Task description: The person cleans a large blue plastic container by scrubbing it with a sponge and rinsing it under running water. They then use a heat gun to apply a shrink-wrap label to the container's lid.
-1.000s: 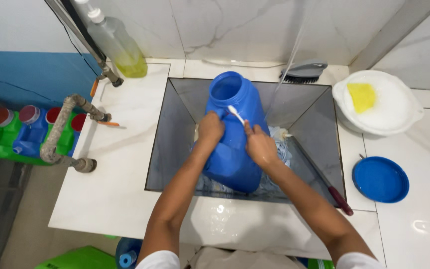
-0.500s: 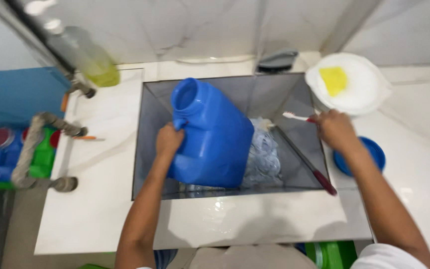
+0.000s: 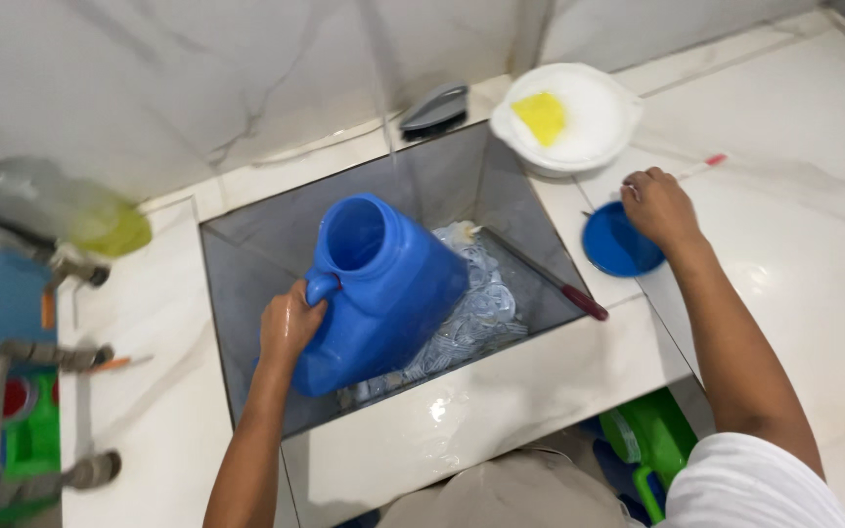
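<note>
sleeve: white, short (image 3: 750, 479) | forearms: bare | trousers: beige (image 3: 511, 494)

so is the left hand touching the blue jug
Touching. The head view shows the left hand wrapped around the handle of the blue jug, which leans tilted in the sink.

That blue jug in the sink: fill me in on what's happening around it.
A person stands at a steel sink set in a white counter. Their left hand grips the handle of a big blue jug, which lies tilted in the basin with its open mouth up, over a clear crumpled plastic thing. Their right hand is out on the counter, at the edge of a round blue lid, with a thin white stick with a red tip at its fingers. A white bowl holding a yellow sponge sits behind.
</note>
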A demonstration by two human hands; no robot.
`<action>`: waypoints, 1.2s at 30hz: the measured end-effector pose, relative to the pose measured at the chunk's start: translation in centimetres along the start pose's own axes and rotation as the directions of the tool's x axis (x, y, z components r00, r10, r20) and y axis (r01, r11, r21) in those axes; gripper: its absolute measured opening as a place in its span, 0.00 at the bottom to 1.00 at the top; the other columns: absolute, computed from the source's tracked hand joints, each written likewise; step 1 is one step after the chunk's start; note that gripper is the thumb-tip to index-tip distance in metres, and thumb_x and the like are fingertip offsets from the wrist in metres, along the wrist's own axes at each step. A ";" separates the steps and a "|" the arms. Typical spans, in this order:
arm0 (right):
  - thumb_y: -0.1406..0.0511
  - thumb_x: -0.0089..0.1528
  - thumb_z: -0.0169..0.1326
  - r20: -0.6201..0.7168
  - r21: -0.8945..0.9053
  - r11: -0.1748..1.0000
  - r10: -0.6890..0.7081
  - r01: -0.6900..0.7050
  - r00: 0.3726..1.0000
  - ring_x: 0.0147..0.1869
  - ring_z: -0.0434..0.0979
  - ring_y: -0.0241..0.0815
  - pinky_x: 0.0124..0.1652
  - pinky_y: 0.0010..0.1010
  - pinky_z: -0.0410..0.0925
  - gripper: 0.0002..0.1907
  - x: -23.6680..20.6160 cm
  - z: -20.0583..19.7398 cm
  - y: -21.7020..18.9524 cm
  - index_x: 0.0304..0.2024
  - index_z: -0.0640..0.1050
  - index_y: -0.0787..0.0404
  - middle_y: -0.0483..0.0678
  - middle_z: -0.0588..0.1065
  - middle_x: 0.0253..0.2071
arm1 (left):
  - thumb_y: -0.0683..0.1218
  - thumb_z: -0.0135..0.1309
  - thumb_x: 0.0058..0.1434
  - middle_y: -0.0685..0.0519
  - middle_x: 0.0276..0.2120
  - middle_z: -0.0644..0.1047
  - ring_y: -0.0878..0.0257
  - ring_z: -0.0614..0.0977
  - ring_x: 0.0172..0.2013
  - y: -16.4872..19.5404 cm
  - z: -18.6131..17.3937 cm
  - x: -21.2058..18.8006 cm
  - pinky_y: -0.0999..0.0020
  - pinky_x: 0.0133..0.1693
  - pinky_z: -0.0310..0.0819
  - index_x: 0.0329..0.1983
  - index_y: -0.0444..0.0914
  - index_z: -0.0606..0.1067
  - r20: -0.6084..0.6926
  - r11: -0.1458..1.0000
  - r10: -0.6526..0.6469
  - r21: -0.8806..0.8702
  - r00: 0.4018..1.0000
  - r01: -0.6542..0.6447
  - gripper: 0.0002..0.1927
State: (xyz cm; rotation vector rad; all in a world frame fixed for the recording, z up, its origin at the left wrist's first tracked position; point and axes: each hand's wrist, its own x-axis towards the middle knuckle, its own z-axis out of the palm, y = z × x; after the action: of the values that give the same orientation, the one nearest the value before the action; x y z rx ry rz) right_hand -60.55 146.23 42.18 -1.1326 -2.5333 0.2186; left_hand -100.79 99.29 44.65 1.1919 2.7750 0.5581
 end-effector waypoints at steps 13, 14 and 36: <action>0.60 0.68 0.52 0.282 0.452 0.678 0.509 -0.581 0.813 0.51 0.79 0.42 0.52 0.34 0.70 0.17 -18.6 -11.1 10.8 0.55 0.80 0.61 0.49 0.80 0.46 | 0.53 0.64 0.56 0.48 0.34 0.81 0.47 0.83 0.31 24.2 -24.8 -0.1 0.52 0.30 0.76 0.38 0.41 0.74 0.037 0.488 0.779 0.591 0.626 -0.642 0.15; 0.61 0.67 0.52 0.247 0.494 0.636 0.552 -0.593 0.797 0.49 0.79 0.42 0.51 0.34 0.71 0.17 -20.3 -11.9 12.8 0.55 0.80 0.62 0.50 0.80 0.45 | 0.52 0.65 0.57 0.47 0.34 0.80 0.48 0.82 0.31 26.8 -25.6 0.3 0.55 0.32 0.76 0.38 0.39 0.73 0.015 0.476 0.823 0.527 0.567 -0.704 0.16; 0.61 0.72 0.46 0.104 0.968 -0.195 0.888 0.161 0.447 0.53 0.71 0.44 0.55 0.38 0.68 0.18 -29.2 -27.1 25.9 0.58 0.70 0.68 0.51 0.70 0.49 | 0.40 0.56 0.62 0.51 0.40 0.78 0.51 0.80 0.47 81.6 -1.2 -5.9 0.55 0.48 0.76 0.43 0.41 0.74 -0.505 -0.228 0.807 0.213 -0.307 -0.950 0.07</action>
State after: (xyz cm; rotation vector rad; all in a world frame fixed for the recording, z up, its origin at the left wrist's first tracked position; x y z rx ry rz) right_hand -14.33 141.64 52.48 -0.9709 -0.4214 1.2626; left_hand -40.77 146.39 74.34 3.3653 0.7720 1.3883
